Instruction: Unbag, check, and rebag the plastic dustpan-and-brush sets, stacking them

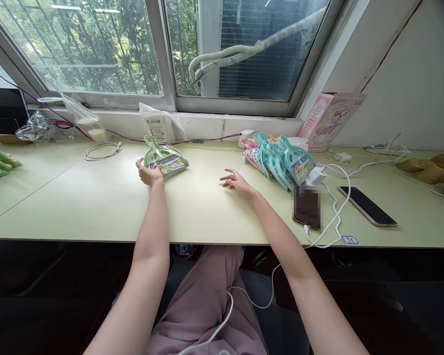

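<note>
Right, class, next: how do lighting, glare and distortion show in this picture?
Head view: daylight from the window, with pale streaks of glare at its upper left; deep shadow beneath the table. Head view, too: the window frame slants, probably wide-lens distortion; the plugged-in phone's screen is pixelated; the left hand looks reasonably sharp.

Head view — looking forward and down, table (pixel 200 217) near
</note>
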Demonstrator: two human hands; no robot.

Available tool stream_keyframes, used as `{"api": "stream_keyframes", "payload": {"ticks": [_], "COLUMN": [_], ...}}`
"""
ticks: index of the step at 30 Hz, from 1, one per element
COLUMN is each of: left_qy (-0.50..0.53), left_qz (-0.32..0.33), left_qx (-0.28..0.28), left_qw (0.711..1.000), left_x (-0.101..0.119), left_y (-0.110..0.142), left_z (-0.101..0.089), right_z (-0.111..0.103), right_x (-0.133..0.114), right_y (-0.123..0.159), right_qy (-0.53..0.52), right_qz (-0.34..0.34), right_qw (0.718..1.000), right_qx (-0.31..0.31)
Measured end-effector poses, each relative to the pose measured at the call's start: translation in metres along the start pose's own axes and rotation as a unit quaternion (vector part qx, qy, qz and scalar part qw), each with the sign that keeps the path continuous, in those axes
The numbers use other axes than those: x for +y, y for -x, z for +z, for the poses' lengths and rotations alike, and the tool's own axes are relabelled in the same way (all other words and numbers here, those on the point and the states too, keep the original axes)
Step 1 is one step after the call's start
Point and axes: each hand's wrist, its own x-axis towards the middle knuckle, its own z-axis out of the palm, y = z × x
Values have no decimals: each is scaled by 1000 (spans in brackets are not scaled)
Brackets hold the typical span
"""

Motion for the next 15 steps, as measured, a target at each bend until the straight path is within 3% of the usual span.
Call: {"api": "stream_keyframes", "payload": {"ticks": [3,8,12,15], "left_qy": [-13,-95,-48,-8], "left_qz": [-82,9,108,170], "left_qx": [104,179,148,91], "left_qw": [991,979,982,981], "left_x": [-2,7,30,46], "left_y": [0,11,31,46], "left_z": [-3,-3,-7,-4], "right_z": [-1,0,0,-4], "right_x": [2,5,2,-5], "right_y": [-2,-5,-6,-1], "right_qy": [0,22,165,348], "right_qz": [0,-6,-66,-164], "right_qw": [1000,1000,983,905], "right_qx": [-2,-11,53,184]}}
